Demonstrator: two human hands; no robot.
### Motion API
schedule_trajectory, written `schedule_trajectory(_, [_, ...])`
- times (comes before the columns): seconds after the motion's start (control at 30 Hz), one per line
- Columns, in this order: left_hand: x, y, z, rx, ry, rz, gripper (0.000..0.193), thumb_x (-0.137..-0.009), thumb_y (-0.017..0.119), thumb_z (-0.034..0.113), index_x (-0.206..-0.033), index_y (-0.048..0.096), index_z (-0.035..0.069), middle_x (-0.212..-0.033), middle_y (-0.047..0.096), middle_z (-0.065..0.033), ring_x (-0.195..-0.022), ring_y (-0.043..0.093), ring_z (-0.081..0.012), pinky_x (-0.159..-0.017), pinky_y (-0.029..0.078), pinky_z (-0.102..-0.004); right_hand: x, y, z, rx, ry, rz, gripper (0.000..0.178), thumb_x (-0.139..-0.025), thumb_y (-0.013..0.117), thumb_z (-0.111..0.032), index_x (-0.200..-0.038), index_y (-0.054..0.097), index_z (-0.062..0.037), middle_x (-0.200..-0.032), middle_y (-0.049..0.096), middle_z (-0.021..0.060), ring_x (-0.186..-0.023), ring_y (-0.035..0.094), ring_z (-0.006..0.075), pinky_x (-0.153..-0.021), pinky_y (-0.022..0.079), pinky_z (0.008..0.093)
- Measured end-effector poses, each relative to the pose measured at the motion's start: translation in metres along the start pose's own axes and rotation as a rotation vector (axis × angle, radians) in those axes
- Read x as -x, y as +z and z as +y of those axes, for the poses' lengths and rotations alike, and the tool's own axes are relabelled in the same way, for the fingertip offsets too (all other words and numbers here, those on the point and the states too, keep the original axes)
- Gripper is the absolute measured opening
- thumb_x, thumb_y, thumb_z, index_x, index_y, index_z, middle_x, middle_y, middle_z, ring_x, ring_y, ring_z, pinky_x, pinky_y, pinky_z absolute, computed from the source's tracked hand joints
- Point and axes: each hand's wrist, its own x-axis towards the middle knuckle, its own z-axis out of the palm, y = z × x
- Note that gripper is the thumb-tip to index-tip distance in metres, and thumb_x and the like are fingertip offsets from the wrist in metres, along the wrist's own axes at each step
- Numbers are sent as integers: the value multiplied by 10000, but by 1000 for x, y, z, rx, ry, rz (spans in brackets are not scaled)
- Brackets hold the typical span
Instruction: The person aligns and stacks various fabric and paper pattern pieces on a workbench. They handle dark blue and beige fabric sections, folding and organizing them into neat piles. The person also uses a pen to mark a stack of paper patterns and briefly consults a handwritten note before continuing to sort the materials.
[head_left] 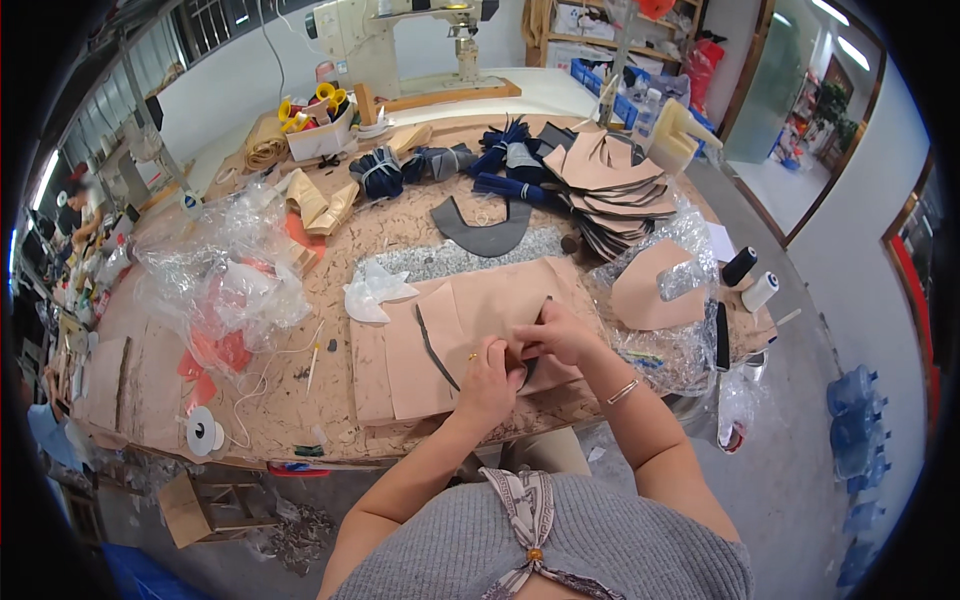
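On a padded beige work board (375, 350) lies a pink-beige leather piece (490, 300), its dark underside showing at a turned edge. My left hand (488, 382) has its fingers bent and closed on the near edge of this piece. Just to the right, my right hand (562, 336) pinches the same leather close to the left fingertips. The exact fingertip contact is partly hidden. A narrow dark strip (432, 345) lies on another flat beige panel (400, 370) left of my hands. Beyond the board rests a dark grey U-shaped piece (482, 238).
A stack of curved leather pieces (610, 185) and tied dark-blue bundles (378, 172) stand at the back. Crumpled clear plastic (220, 260) covers the left side. Thread spools (760, 291) stand at the right edge; a sewing machine (400, 45) is behind.
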Motion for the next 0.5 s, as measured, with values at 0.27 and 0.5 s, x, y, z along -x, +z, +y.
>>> schedule_trajectory(0.27, [1,4,-5,-286,230,-172,593,-852,600,258,-1332,409,-33,-1305,458,-183,-1135,466,-345,-956,406,-407,-5,-41,7,829,-266,241,429,-674,791,-126,-962,503,9,-765,642,119,-695,637,212,-604,505,322])
schedule_trajectory(0.5, [4,-6,16,-415,238,-283,755,-807,605,492,-1332,440,-25,-1415,397,-124,-1198,409,-293,-980,366,-421,-7,-44,11,822,-278,212,366,-674,786,-123,-937,570,13,-759,654,119,-662,631,194,-593,496,302])
